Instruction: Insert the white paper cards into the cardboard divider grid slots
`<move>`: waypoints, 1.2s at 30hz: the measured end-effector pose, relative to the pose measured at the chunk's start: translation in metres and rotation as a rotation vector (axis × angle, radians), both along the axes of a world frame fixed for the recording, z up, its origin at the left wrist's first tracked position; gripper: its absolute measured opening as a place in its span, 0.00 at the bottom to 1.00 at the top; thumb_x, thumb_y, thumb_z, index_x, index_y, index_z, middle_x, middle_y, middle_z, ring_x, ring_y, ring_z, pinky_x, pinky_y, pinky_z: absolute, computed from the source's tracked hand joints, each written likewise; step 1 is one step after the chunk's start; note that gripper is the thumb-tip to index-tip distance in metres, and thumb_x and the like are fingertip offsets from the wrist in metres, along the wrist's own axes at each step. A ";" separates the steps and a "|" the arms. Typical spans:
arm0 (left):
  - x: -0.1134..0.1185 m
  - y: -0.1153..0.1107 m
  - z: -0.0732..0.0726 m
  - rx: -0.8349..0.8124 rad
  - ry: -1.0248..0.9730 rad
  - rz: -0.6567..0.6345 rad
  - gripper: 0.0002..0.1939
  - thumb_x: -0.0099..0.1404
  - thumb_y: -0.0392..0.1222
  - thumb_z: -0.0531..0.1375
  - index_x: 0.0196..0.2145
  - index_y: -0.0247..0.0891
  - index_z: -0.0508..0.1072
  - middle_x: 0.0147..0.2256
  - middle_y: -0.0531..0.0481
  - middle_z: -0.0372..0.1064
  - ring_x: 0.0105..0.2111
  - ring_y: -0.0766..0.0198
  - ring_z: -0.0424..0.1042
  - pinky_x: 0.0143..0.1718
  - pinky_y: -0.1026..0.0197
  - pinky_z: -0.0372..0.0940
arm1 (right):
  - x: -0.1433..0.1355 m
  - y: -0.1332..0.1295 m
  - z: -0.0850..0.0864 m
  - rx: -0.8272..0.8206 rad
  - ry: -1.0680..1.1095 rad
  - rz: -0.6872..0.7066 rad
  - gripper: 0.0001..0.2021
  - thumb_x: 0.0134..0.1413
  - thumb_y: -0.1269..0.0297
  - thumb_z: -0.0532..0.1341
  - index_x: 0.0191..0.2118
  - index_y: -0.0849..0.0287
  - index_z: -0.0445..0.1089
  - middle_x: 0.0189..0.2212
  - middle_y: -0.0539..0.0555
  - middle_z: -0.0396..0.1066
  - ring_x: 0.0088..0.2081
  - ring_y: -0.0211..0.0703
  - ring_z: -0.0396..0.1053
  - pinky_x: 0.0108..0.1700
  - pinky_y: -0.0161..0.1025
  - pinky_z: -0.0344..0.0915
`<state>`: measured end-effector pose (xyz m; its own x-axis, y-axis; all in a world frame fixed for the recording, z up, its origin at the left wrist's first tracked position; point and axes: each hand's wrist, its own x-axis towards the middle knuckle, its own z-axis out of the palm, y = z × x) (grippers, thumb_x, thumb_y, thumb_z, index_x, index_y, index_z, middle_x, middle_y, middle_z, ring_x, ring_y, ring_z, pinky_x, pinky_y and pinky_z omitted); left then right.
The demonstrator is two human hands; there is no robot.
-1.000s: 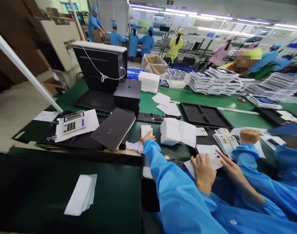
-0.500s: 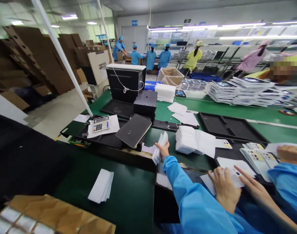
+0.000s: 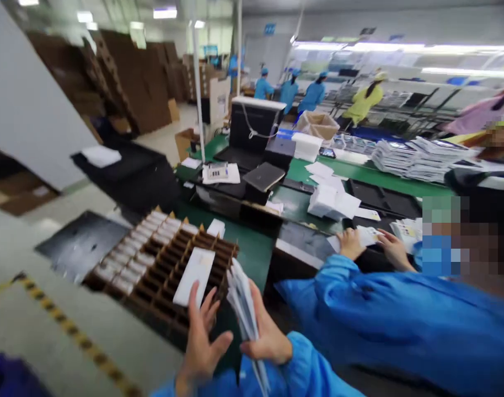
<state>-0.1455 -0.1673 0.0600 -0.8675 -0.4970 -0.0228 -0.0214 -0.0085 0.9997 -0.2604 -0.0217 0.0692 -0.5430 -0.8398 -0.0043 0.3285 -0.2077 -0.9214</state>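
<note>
My right hand [image 3: 271,333] grips an upright stack of thin white paper sleeves [image 3: 241,300], thumb on the near side. To its left, my left hand [image 3: 204,336] is open with fingers and thumb spread, and nothing is in it. Just beyond its fingertips a white sleeve [image 3: 196,270] lies flat across the dividers of a brown cardboard box [image 3: 159,298]; whether the fingers touch it I cannot tell. White packets [image 3: 130,253] fill the box's left and far compartments, while other slots look dark. Another small white pile [image 3: 216,227] lies behind the box on the green table.
At my right, a co-worker in a blue sleeve [image 3: 338,281] handles a white card [image 3: 368,236]. Ahead are a white paper pile [image 3: 328,199], a black notebook [image 3: 264,176] and a calculator [image 3: 218,172]. A black case [image 3: 128,171] stands at the left.
The view has swung left and down toward the divided box. My right hand has carried the sleeves from the bench to beside it. My left hand has come into view.
</note>
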 end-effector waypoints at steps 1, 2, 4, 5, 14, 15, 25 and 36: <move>0.024 0.007 0.008 0.116 0.035 -0.141 0.64 0.50 0.67 0.64 0.67 0.48 0.24 0.62 0.37 0.56 0.61 0.41 0.59 0.58 0.41 0.62 | 0.047 0.004 0.007 0.020 -0.020 0.025 0.59 0.32 0.56 0.74 0.67 0.49 0.37 0.55 0.58 0.61 0.54 0.53 0.63 0.60 0.54 0.55; 0.043 0.012 0.016 0.176 0.022 -0.231 0.65 0.48 0.67 0.66 0.68 0.45 0.30 0.61 0.36 0.56 0.62 0.41 0.57 0.60 0.43 0.59 | 0.087 0.007 0.015 0.037 -0.050 0.035 0.58 0.34 0.55 0.73 0.67 0.49 0.36 0.59 0.59 0.57 0.59 0.54 0.59 0.63 0.55 0.50; 0.074 0.019 0.028 0.223 -0.001 -0.367 0.61 0.45 0.65 0.69 0.67 0.43 0.43 0.64 0.37 0.51 0.63 0.41 0.52 0.63 0.46 0.54 | 0.148 0.015 0.026 0.076 -0.145 -0.012 0.56 0.37 0.51 0.73 0.66 0.49 0.38 0.63 0.59 0.52 0.64 0.54 0.52 0.66 0.53 0.45; 0.087 0.022 0.031 0.228 -0.016 -0.401 0.59 0.44 0.65 0.70 0.66 0.43 0.47 0.65 0.38 0.49 0.64 0.42 0.51 0.64 0.46 0.52 | 0.171 0.020 0.028 0.092 -0.193 -0.044 0.55 0.37 0.50 0.72 0.66 0.50 0.39 0.64 0.60 0.50 0.65 0.54 0.50 0.67 0.53 0.44; 0.165 0.084 0.008 0.204 -0.078 -0.427 0.46 0.45 0.59 0.71 0.57 0.38 0.61 0.64 0.37 0.43 0.60 0.41 0.55 0.63 0.42 0.50 | 0.254 0.092 0.008 0.257 -0.260 -0.166 0.56 0.36 0.38 0.69 0.65 0.52 0.36 0.59 0.63 0.57 0.53 0.57 0.65 0.55 0.55 0.62; 0.169 0.092 0.008 0.244 -0.091 -0.429 0.46 0.46 0.58 0.71 0.58 0.39 0.59 0.63 0.37 0.46 0.59 0.42 0.57 0.62 0.43 0.51 | 0.257 0.101 0.008 0.281 -0.257 -0.165 0.55 0.37 0.38 0.68 0.64 0.53 0.36 0.58 0.64 0.58 0.51 0.56 0.66 0.54 0.55 0.62; 0.183 0.141 0.008 0.503 -0.142 -0.419 0.46 0.49 0.51 0.71 0.61 0.43 0.56 0.53 0.42 0.64 0.50 0.50 0.67 0.53 0.50 0.62 | 0.251 0.154 0.006 0.239 -0.332 -0.031 0.49 0.42 0.42 0.69 0.61 0.52 0.37 0.54 0.62 0.62 0.51 0.54 0.66 0.53 0.53 0.61; 0.165 0.107 0.014 0.569 -0.078 -0.430 0.45 0.52 0.50 0.70 0.63 0.42 0.55 0.53 0.40 0.65 0.49 0.50 0.68 0.50 0.51 0.64 | 0.231 0.119 0.003 0.231 -0.333 -0.053 0.54 0.36 0.43 0.72 0.60 0.54 0.37 0.48 0.59 0.66 0.43 0.48 0.68 0.45 0.46 0.64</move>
